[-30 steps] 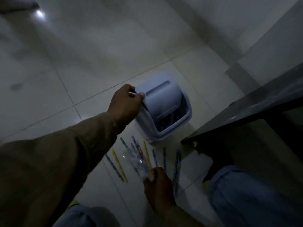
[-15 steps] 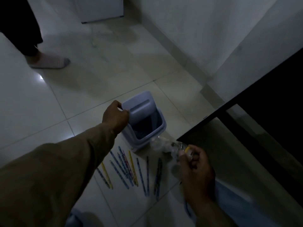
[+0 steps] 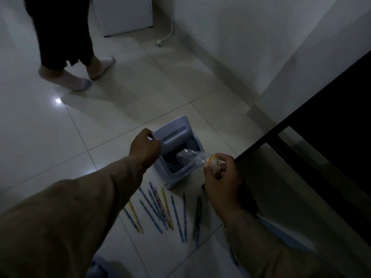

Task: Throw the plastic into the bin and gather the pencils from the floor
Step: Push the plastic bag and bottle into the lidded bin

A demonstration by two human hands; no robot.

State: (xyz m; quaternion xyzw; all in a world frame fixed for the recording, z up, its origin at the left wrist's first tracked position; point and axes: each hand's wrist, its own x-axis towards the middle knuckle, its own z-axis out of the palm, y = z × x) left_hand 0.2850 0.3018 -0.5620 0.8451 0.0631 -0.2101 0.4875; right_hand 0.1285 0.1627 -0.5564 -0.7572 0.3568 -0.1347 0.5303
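In the middle of the frame my left hand [image 3: 145, 148] grips the edge of the bin's raised lid [image 3: 172, 135], fingers curled over its left corner, holding it tipped back so the small pale-blue bin [image 3: 180, 173] stands open on the tiled floor [image 3: 50, 147]. Just right of it my right hand [image 3: 221, 177] pinches the crumpled clear plastic [image 3: 192, 157] by the end with a yellow ring; the rest of the plastic reaches over the bin's opening and looks partly inside it. Below the bin, toward the lower centre, the pencils [image 3: 164, 209] lie scattered side by side on the floor, mostly blue with a couple of yellow ones. At upper left I see another person's socked feet [image 3: 76, 81], and a dark table edge [image 3: 291, 125] crosses the right side.
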